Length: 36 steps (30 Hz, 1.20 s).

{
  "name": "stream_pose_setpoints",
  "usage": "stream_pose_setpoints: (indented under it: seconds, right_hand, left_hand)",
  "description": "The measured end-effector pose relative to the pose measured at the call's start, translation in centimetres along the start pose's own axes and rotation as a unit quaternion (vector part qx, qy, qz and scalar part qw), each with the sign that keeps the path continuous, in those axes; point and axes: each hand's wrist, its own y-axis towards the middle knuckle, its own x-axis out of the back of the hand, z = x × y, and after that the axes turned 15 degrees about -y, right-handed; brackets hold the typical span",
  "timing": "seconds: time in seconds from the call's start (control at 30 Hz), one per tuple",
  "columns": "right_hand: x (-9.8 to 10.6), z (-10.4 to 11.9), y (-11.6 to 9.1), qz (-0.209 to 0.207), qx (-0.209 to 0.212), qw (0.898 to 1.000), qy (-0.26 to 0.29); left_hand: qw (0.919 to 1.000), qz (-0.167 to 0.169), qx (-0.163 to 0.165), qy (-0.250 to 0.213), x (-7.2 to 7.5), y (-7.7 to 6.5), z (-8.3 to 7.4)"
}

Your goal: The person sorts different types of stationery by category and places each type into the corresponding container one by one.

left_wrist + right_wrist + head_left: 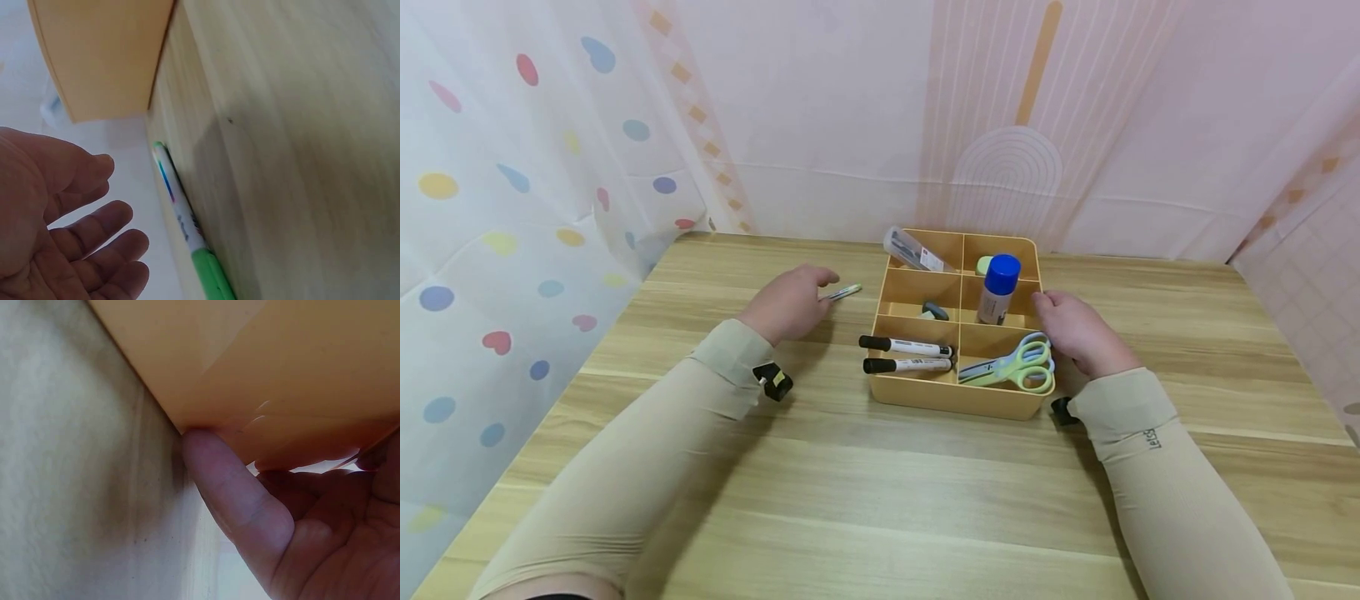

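Observation:
My left hand point(790, 303) hovers beside a slim green-and-white marker pen point(844, 292) lying on the table. In the left wrist view, its loosely bent fingers stand apart from the marker pen point(181, 219), with nothing between them. On the other side, my right hand point(1084, 333) holds the right wall of a tan six-compartment organizer box point(958, 402), thumb at the rim. One finger point(234, 487) presses low on the box's outer wall point(206, 362) in the right wrist view.
Inside the box are two black-capped markers point(917, 347), scissors point(1022, 367), a blue-capped glue stick point(998, 292), a clear case point(913, 250), a small dark item point(936, 310) and a pale green item point(983, 265). A patterned curtain point(835, 108) hangs behind the wooden table point(880, 500).

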Motion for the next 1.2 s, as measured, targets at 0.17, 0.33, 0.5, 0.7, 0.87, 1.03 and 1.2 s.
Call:
stream_pose_setpoints:
  seconds: [0.17,0.33,0.5,0.7,0.87,1.03,1.2]
  right_hand:
    - [0.0,0.0,0.0,-0.001,0.001,1.0,0.003]
    - [-0.2,-0.3,0.1,-0.011,0.009,1.0,0.004]
    - [-0.3,-0.4,0.2,-0.02,0.016,1.0,0.002]
    - [-0.3,-0.4,0.3,-0.019,0.012,1.0,0.003]
    - [-0.3,-0.3,0.2,-0.02,0.012,1.0,0.001]
    - [-0.2,-0.4,0.1,-0.02,0.012,1.0,0.001]
    - [-0.2,-0.3,0.1,-0.02,0.012,1.0,-0.002]
  left_hand:
    - [1.0,0.006,0.005,0.004,0.0,0.2,0.8]
    - [0.9998,0.015,0.008,0.008,-0.1,0.5,1.4]
    - [0.9994,0.027,0.006,0.021,-0.3,0.6,1.7]
    - [0.9991,0.031,0.007,0.026,-0.6,0.8,2.0]
    - [0.9986,0.032,0.0,0.042,-0.7,1.0,2.5]
    - [0.9982,0.034,-0.002,0.05,-0.8,1.3,2.7]
    - [0.9981,0.036,0.0,0.05,-1.0,1.4,2.4]
